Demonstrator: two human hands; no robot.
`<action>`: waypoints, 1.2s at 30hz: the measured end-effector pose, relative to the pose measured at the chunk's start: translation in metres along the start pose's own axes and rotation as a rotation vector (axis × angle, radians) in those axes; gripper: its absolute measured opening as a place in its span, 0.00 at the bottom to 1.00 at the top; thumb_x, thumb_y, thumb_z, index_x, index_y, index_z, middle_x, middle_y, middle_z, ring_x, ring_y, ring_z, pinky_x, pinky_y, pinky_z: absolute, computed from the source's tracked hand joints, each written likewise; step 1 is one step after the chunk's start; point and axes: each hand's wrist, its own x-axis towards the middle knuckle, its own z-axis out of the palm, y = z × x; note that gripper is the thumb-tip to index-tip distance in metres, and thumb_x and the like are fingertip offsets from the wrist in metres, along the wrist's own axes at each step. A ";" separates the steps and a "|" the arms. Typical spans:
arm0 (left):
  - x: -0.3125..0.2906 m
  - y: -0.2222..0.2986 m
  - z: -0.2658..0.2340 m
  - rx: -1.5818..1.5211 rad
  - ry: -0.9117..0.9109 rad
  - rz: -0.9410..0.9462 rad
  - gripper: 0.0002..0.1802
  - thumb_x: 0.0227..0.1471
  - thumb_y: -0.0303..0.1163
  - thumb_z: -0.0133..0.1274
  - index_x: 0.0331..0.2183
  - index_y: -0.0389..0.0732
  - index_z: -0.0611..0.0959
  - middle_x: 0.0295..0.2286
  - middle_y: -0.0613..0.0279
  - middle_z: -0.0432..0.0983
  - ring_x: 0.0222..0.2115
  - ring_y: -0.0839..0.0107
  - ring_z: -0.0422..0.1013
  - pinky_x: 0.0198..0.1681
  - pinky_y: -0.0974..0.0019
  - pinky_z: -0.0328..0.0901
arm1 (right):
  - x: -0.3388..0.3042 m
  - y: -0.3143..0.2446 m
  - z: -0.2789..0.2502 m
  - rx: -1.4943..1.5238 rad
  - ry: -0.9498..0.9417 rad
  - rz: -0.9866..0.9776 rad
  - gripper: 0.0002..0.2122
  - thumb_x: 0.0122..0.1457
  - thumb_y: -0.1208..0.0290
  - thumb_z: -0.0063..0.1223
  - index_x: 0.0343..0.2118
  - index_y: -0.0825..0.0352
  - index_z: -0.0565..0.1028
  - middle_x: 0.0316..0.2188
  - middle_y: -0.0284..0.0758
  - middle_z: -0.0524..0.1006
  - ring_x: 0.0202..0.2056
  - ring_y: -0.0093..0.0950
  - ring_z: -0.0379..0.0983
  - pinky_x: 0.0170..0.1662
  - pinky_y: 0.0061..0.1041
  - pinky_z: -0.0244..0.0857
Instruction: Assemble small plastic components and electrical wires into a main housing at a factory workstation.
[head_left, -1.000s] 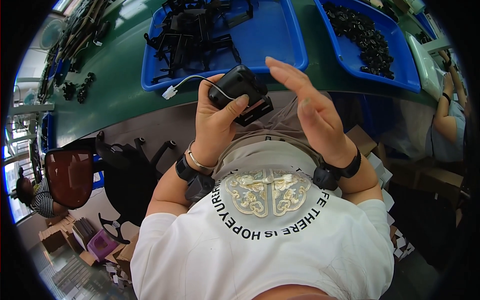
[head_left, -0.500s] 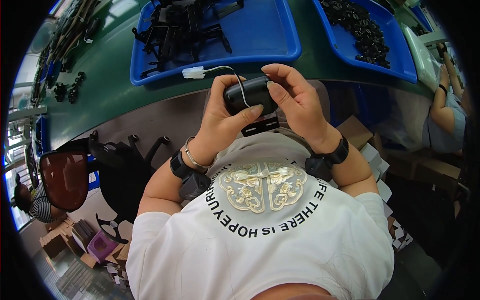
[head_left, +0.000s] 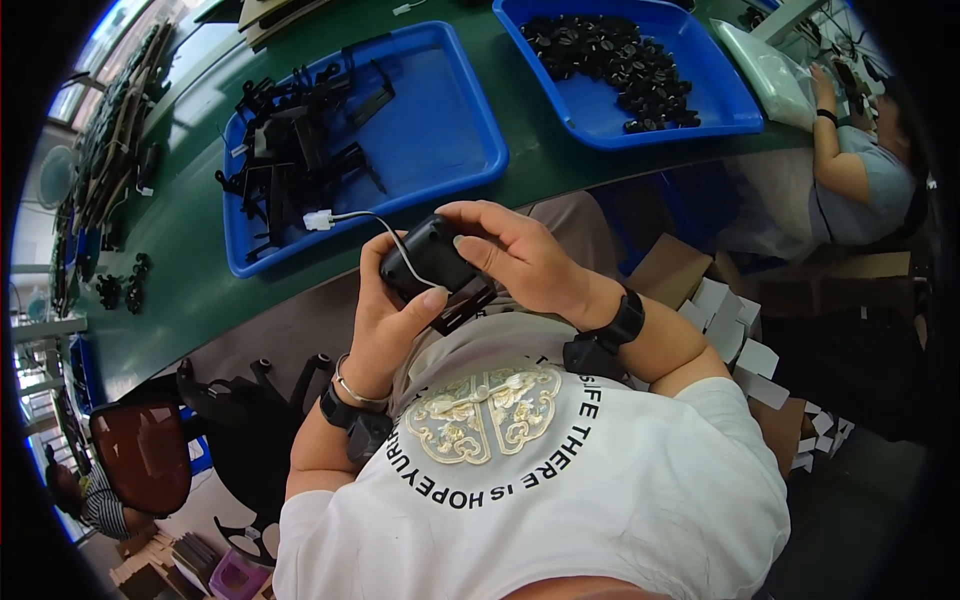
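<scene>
Hands are now closed together around the small black housing (head_left: 432, 258), which sits in front of the chest, just below the edge of the green worktop (head_left: 200, 290). The left hand (head_left: 390, 315) holds it from under, with the thumb pressed on its near side. The right hand (head_left: 520, 258) covers it from the right, fingers bent over the top. One second ago the right hand was open and lifted away from the part; half a second ago it came down on it; now both hands grip it firmly and the part is lower and closer to the body. I judge that the hands have passed from positioning to pressing or fitting something on the housing.

A thin wire with a white connector (head_left: 318, 220) runs from the housing up to the left and hangs free over the worktop edge. Behind it stands a blue tray (head_left: 440, 150) with black frame parts (head_left: 290, 150), and further right a second blue tray (head_left: 700, 115) full of small black pieces (head_left: 610, 55). Another person's arm (head_left: 840, 165) works at the far right.
</scene>
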 end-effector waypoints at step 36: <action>-0.003 0.008 -0.020 -0.386 -0.081 -0.226 0.26 0.44 0.19 0.52 0.47 0.38 0.64 0.39 0.57 0.69 0.40 0.67 0.70 0.43 0.65 0.67 | 0.060 -0.037 -0.177 -0.575 0.280 0.031 0.07 0.54 0.74 0.53 0.34 0.68 0.71 0.28 0.32 0.75 0.26 0.18 0.71 0.27 0.14 0.64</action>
